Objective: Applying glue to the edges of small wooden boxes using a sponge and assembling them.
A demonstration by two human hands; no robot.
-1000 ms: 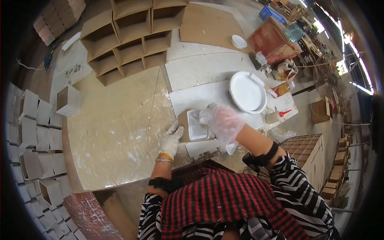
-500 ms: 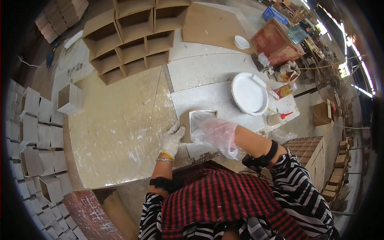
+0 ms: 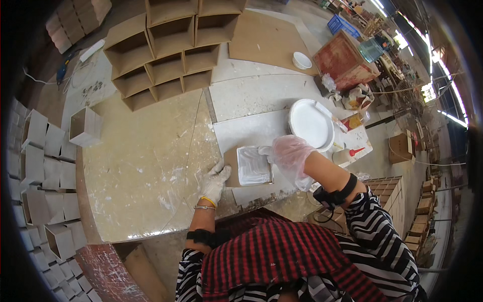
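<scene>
A small cardboard box [image 3: 254, 166] lies on the table with its open side up, its inside smeared with wet white coating. My left hand [image 3: 215, 183], in a whitish work glove, rests against the box's left wall with thumb and fingers apart. My right hand [image 3: 289, 156] is wrapped in a loose pinkish clear plastic bag. Its white-smeared fingertips are at the box's upper right edge; the bag hides how the fingers are bent and whether they hold anything. Just beyond that hand stands a round tub [image 3: 313, 123] of white paste or paint with a flat stick across its rim.
A cardboard compartment rack [image 3: 173, 64] stands at the back. A white bowl [image 3: 302, 61] sits on a brown board. On the right are a red-capped squeeze bottle [image 3: 344, 156] and a worn red box [image 3: 342, 58]. Several stacked grey boxes [image 3: 37, 166] line the left; one box [image 3: 85, 127] is on the table.
My right hand has drawn out of the box toward its right edge, uncovering the white inside. The left hand's thumb has slipped off the box's rim to its side.
</scene>
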